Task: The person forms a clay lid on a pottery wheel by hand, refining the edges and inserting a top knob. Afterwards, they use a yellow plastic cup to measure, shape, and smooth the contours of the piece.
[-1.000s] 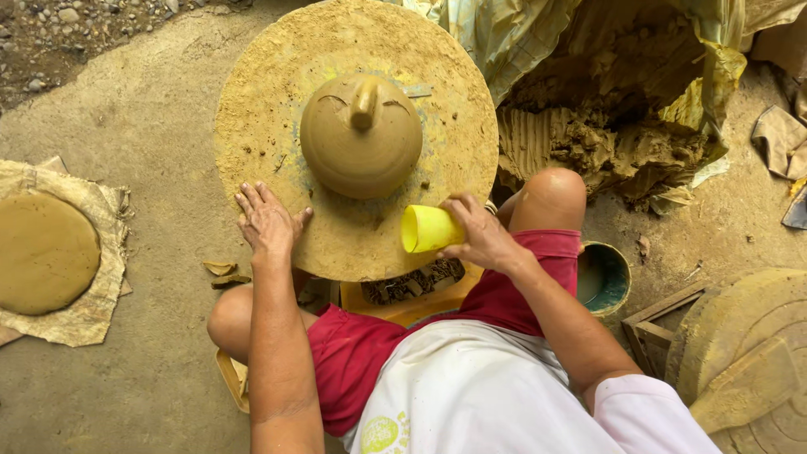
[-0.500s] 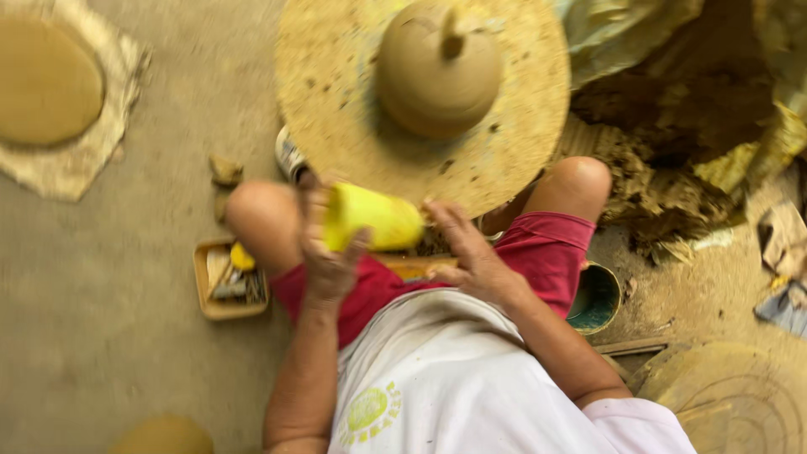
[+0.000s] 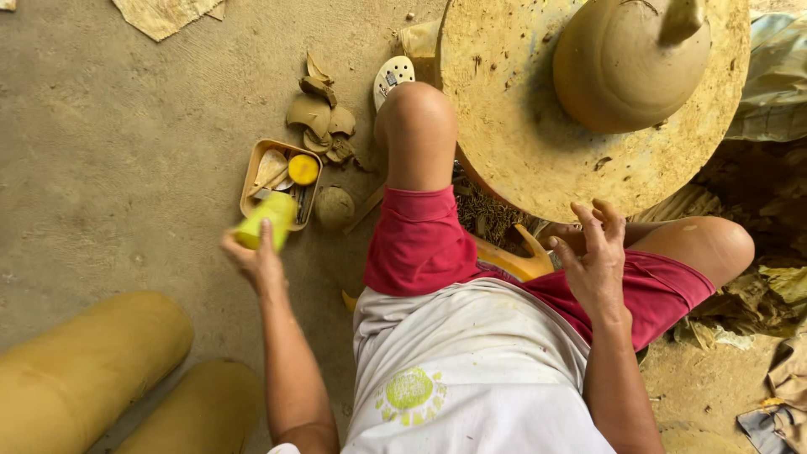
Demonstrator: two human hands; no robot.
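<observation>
Smooth matt clay pot (image 3: 626,67) on a rough, crusted wheel disc (image 3: 504,126); glossy yellow plastic cup (image 3: 267,220).

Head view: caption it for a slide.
Seated potter's left hand holds a yellow cup over a tray; right hand empty.

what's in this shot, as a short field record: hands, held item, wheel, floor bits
left hand: grips a yellow cup over the small tray
right hand: open, fingers spread, holds nothing, near the wheel's edge
wheel: round clay-crusted disc carrying a domed clay pot
tray: holds a yellow lid and scraps
floor: clay shards, two clay rolls
</observation>
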